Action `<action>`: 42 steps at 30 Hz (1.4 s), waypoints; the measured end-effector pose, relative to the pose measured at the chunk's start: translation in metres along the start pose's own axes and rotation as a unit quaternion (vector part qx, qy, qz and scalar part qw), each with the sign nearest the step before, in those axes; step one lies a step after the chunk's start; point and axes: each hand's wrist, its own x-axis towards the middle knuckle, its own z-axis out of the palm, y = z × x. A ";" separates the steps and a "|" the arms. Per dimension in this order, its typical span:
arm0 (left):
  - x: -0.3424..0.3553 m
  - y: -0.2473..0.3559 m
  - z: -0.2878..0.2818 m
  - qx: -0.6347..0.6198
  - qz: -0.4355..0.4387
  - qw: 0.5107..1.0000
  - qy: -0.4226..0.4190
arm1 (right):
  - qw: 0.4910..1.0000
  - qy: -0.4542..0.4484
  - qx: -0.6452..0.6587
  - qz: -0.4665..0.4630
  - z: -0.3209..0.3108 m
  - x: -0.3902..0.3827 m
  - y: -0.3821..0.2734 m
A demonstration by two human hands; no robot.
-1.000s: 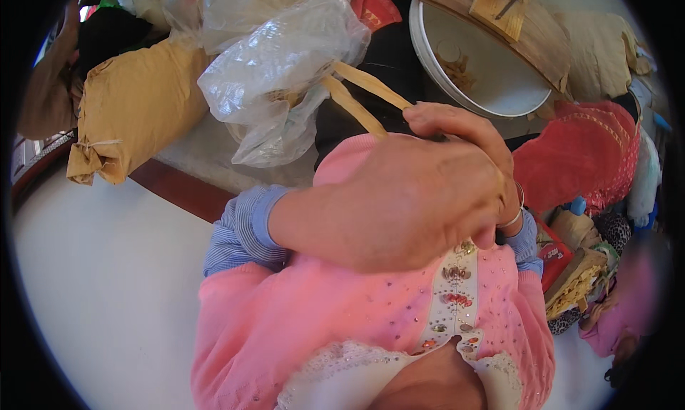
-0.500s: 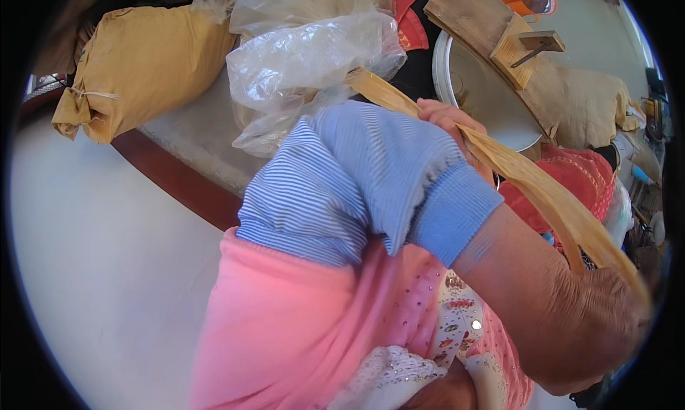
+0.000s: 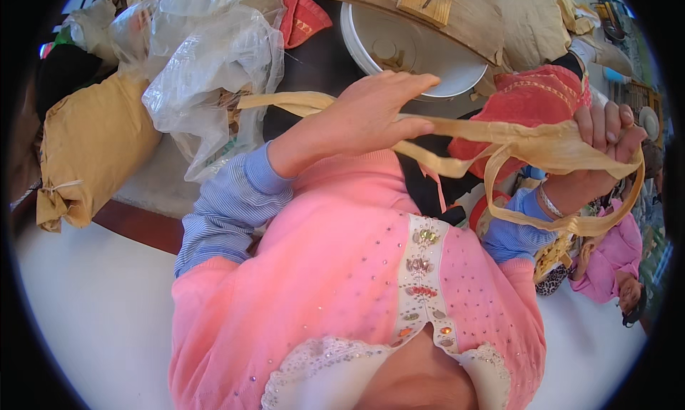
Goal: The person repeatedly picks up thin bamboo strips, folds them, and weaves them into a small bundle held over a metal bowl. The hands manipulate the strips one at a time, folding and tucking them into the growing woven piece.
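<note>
A long, flat tan strip (image 3: 492, 132), fibrous like dried leaf or bark, runs sideways in front of my chest. My left hand (image 3: 374, 110) reaches over it from the left, fingers stretched out and thumb apart, while the strip passes beneath the hand. Its other end (image 3: 285, 101) sticks out past my left wrist. At the right, my right hand (image 3: 606, 135) has its fingers curled round the strip. A slack loop of it hangs below that hand, round the forearm. Whether the left palm touches the strip is hidden.
Beyond my hands is a white basin (image 3: 457, 78) with a wooden board (image 3: 471, 32) across it, bearing a small block and metal piece. A tied tan sack (image 3: 100, 149) and clear plastic bags (image 3: 221, 60) lie left. Another person in pink (image 3: 610, 256) sits far right.
The forearm that crossed toward the lower right has swung away, and my hands are now side by side. The strip, stretched before, hangs partly in a loop. My view has shifted over my chest.
</note>
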 end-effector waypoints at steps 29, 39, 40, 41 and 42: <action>-0.049 0.035 -0.064 -0.510 -0.060 0.854 0.087 | 0.877 -0.347 -0.319 0.092 0.008 -0.010 0.302; 0.041 0.018 -0.077 -0.403 -0.178 0.898 -0.003 | 0.716 -0.037 -0.679 -0.159 0.006 0.005 0.110; 0.045 0.023 -0.075 -0.369 -0.189 0.910 -0.015 | 0.707 -0.009 -0.661 -0.252 0.010 0.007 0.101; 0.049 0.025 -0.074 -0.333 -0.199 0.921 -0.025 | 0.657 -0.028 -0.697 -0.288 0.014 0.014 0.097; 0.051 0.026 -0.073 -0.339 -0.206 0.918 -0.028 | 0.603 -0.047 -0.728 -0.323 0.019 0.023 0.096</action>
